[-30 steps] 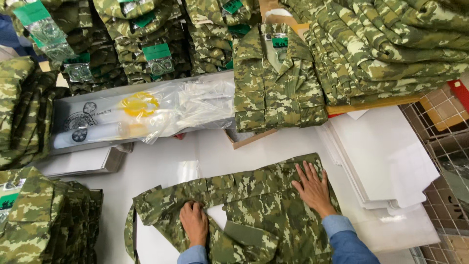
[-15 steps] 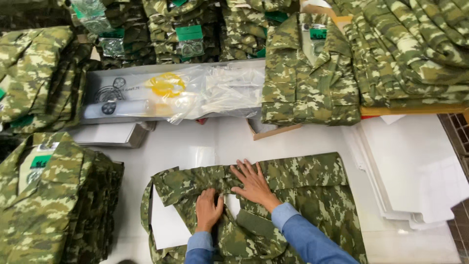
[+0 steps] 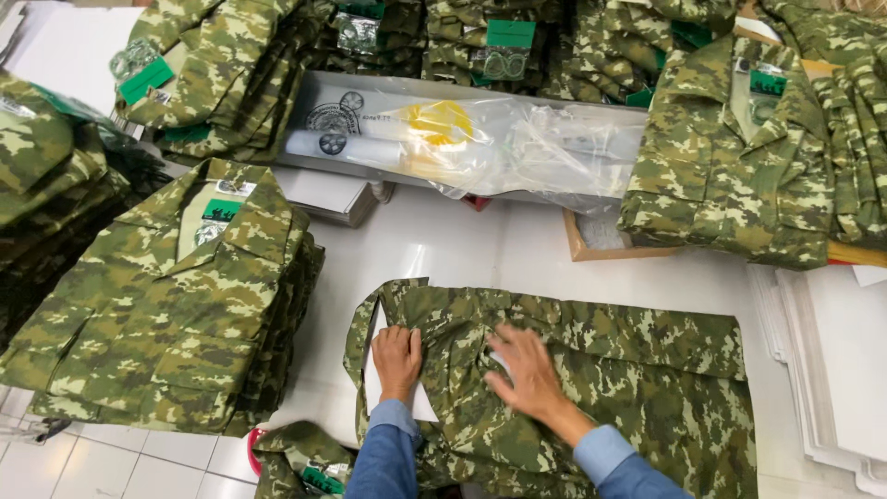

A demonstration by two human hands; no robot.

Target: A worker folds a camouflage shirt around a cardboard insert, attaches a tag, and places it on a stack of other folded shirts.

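A camouflage shirt (image 3: 591,388) lies spread on the white tabletop (image 3: 443,249). The left hand (image 3: 397,359) presses flat on its folded edge over white cardboard (image 3: 374,370) — the right hand (image 3: 528,371), blurred, rests open at mid-shirt.

1. A garment packing or finishing room is showing here: stacks of folded camouflage shirts (image 3: 176,305) are crowding a white tabletop (image 3: 443,249).
2. Green tags (image 3: 510,33) are hanging at the collars.
3. A bundle of clear plastic bags (image 3: 517,148) is lying in a long tray.
4. White card sheets (image 3: 832,360) are piling up at one side.
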